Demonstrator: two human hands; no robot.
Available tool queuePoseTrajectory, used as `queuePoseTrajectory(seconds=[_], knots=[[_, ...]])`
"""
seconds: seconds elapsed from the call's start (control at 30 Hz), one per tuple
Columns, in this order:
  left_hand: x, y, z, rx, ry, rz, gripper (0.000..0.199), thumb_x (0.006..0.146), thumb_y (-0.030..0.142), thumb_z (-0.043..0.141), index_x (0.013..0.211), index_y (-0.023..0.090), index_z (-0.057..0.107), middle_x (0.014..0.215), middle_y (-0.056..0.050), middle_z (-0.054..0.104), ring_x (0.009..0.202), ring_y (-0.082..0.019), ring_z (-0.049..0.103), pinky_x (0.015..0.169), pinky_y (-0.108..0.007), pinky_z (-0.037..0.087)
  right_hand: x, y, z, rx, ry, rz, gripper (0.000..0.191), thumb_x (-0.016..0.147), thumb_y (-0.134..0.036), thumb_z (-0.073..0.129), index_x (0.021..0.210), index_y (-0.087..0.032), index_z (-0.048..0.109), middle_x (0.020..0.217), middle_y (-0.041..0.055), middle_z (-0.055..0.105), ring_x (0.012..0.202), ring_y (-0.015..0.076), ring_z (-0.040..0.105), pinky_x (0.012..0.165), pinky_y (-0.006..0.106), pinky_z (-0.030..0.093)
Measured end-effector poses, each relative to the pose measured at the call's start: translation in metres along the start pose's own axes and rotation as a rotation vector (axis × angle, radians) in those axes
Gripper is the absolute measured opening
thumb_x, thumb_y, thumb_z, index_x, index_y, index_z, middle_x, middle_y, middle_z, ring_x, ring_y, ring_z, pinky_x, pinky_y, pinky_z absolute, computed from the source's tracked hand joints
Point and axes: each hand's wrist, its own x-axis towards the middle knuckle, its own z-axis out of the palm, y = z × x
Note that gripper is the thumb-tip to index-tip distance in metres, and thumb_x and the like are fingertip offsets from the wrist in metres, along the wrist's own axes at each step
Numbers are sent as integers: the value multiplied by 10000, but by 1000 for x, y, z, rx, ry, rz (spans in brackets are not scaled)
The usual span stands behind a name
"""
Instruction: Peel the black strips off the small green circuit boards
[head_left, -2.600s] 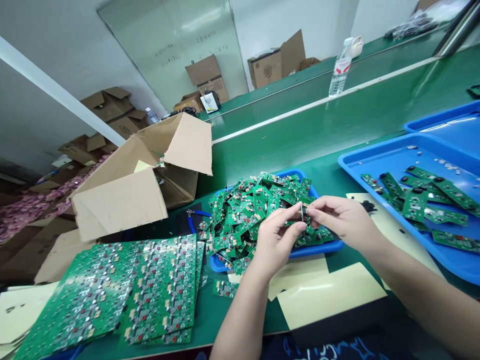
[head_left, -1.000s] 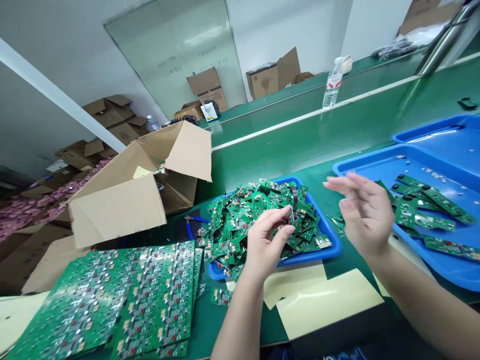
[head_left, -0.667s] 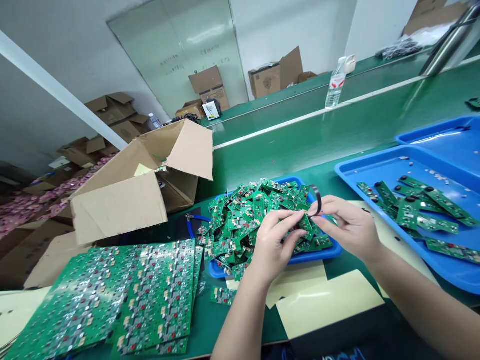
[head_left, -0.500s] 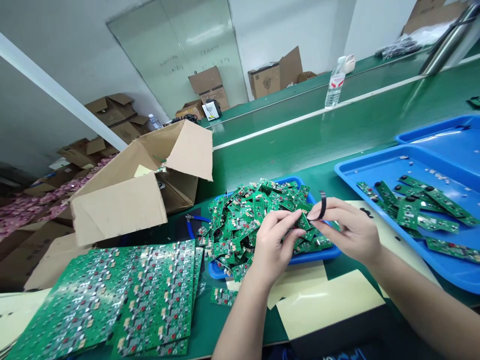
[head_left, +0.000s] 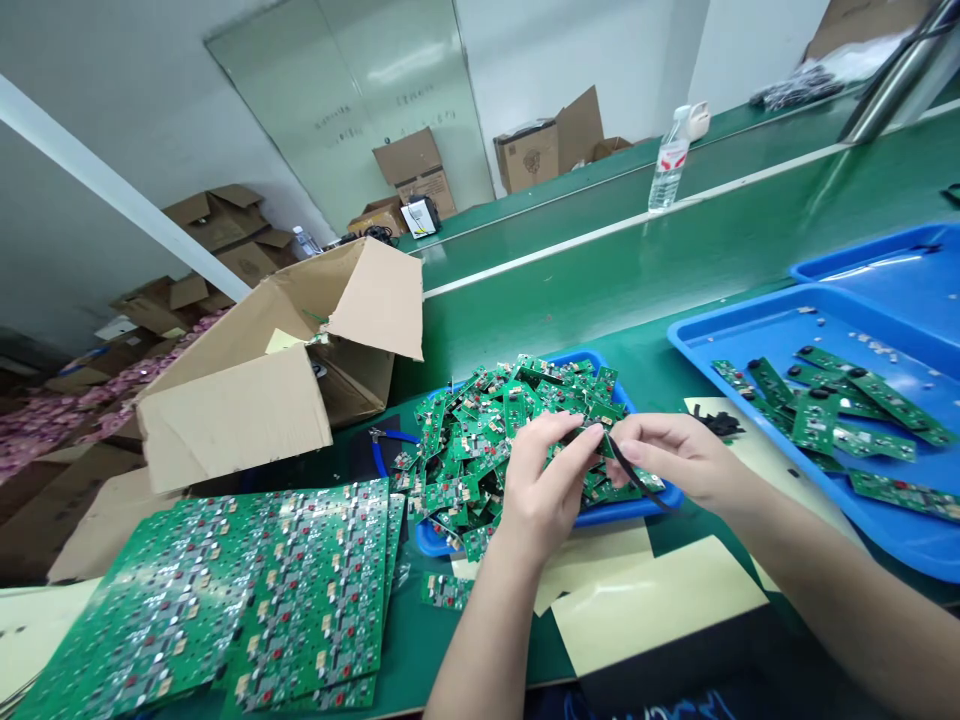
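My left hand [head_left: 546,480] is closed on a small green circuit board [head_left: 606,446], mostly hidden by the fingers. My right hand [head_left: 675,458] pinches a thin black strip [head_left: 636,474] near one end, right against that board. The strip's free end hangs down to the right. Whether it sticks to the board I cannot tell. Both hands are over a blue tray [head_left: 431,542] heaped with loose circuit boards [head_left: 469,435].
Stacked board panels [head_left: 307,600] lie at left, before an open carton [head_left: 232,420]. Blue-handled cutters [head_left: 381,455] lie by the heap. Black strips [head_left: 718,422] rest on yellow paper [head_left: 660,605]. Another blue tray [head_left: 750,325] holds several boards; a water bottle [head_left: 667,165] stands behind.
The black strip, curled upward beside the right fingers before, now trails down to the right. My right fingers have shifted slightly lower, and my left fingers lie further over the board.
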Motion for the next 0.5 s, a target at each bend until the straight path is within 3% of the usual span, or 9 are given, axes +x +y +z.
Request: queuePoseTrajectory(seconds=[0.3,0.5], knots=[[-2,-1,3,-28,15,-106,371,829,128,606,1187,227,583,1024,-74,631,910,-170,614,769,-312,536,0,6,5,436,-128,226,316,826,-422,614,673,-172,494,565,2,564,478,115,542,494,251,474],[0,1,2,-260,-96,-209,370,849,181,591,1212,253,583,1002,-69,636,882,-155,627,753,-285,542,1,11,5,546,-181,272,325,784,-411,660,648,-167,494,553,-4,538,473,105,509,470,239,450]])
